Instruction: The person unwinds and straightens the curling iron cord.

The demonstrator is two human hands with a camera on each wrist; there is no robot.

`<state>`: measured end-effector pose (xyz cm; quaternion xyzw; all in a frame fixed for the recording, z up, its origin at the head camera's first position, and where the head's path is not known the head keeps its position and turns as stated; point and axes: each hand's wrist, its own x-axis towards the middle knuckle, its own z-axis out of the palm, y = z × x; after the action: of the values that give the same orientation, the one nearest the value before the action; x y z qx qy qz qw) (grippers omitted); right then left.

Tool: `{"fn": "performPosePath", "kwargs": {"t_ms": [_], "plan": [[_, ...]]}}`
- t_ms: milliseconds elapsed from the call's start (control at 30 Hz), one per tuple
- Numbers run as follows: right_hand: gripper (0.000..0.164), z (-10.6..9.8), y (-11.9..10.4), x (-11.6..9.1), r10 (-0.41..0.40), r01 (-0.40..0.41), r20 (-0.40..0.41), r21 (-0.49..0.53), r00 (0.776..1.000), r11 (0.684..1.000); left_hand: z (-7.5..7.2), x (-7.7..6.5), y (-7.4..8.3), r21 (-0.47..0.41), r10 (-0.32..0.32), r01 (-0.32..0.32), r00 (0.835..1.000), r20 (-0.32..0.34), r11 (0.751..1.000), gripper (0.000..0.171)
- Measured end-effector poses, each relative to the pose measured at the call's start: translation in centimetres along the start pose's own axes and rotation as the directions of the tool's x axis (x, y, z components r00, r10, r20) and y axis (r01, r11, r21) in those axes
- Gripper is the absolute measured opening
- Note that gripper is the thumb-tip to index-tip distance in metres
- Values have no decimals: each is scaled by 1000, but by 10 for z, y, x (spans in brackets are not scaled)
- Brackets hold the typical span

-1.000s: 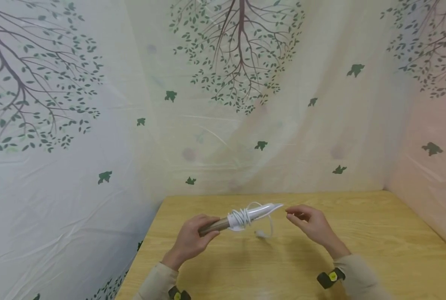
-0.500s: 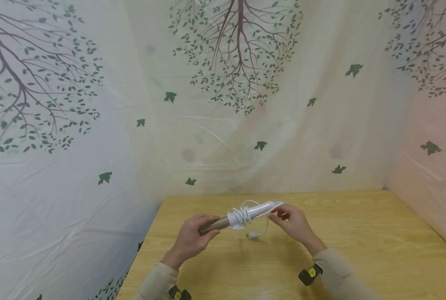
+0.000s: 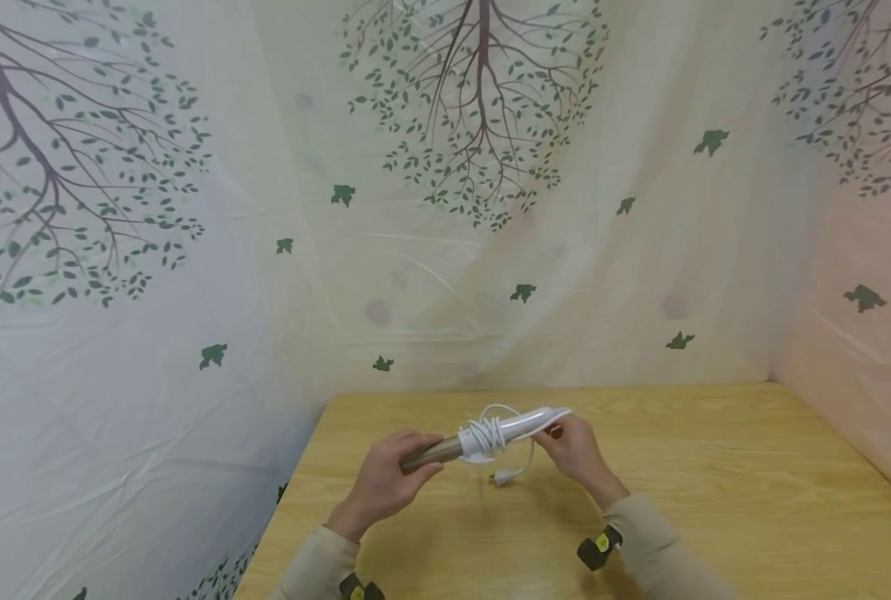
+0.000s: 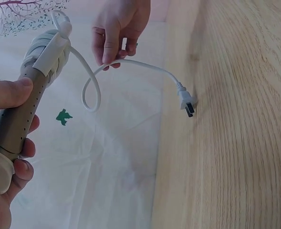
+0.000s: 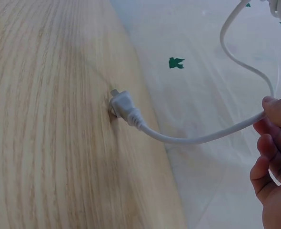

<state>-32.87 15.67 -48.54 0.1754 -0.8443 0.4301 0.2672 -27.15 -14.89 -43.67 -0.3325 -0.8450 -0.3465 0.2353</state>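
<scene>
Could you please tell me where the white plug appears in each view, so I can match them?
Head: the white plug is in the lower half, slightly right of centre.
Left wrist: the white plug is right of centre.
Right wrist: the white plug is slightly left of centre.
Shared landmark: the right hand, pinching the white cord.

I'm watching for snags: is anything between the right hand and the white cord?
Nothing visible: the right hand pinches the white cord between its plug and the coils wound round the rod-shaped tool.
</scene>
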Motion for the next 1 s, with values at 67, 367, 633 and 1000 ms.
{"fn": "performPosePath", "kwargs": {"t_ms": [67, 367, 633, 1000], "plan": [[10, 1, 0, 0, 27, -27, 13, 8, 1000, 1000, 0, 1, 1, -6, 0, 0, 1000, 1, 1000, 35], [6, 0, -2, -4, 86, -90, 89, 40, 992, 995, -3, 4, 0, -14, -5, 5, 1000, -10, 1000, 35], [9, -1, 5, -12, 133, -151, 141, 121, 981, 981, -4, 5, -5, -4, -16, 16, 999, -31, 1000, 34], [8, -14, 1, -26, -9, -10, 213, 90, 977, 996, -6, 5, -15, 40, 38, -34, 993, -111, 999, 34]]}}
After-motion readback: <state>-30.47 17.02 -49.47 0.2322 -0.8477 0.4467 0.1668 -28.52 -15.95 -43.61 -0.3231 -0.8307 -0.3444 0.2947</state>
